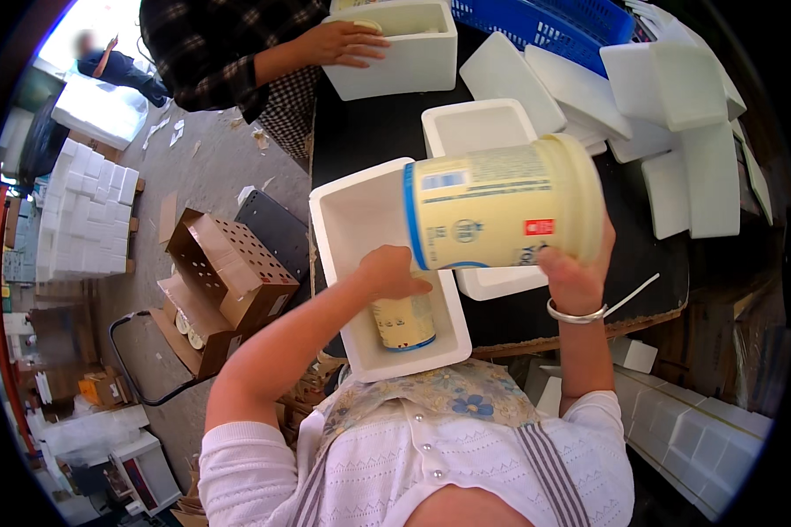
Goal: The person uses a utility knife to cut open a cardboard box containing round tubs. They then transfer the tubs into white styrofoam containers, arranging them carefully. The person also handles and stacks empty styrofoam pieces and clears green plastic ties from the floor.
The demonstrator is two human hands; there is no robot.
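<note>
My right hand (580, 273) grips a large pale-yellow plastic tub (481, 204) by its lidded end. The tub lies on its side in the air, its blue-rimmed base pointing left, with writing and a printed code on its label. Below it stands an open white foam box (458, 336) at the table's front edge. My left hand (392, 271) reaches into this box, curled around the upper end of another yellow tub (405, 323) with a blue rim. The large tub partly hides these fingers. Behind it is a second open foam box (478, 125).
Across the black table (369, 125), another person's hand (346, 45) rests on a foam box (395, 66). Foam lids (666, 85) pile up at right beside a blue plastic crate (567, 29). An open cardboard carton (237, 283) sits on a cart at left. Stacked foam boxes (89, 211) stand beyond.
</note>
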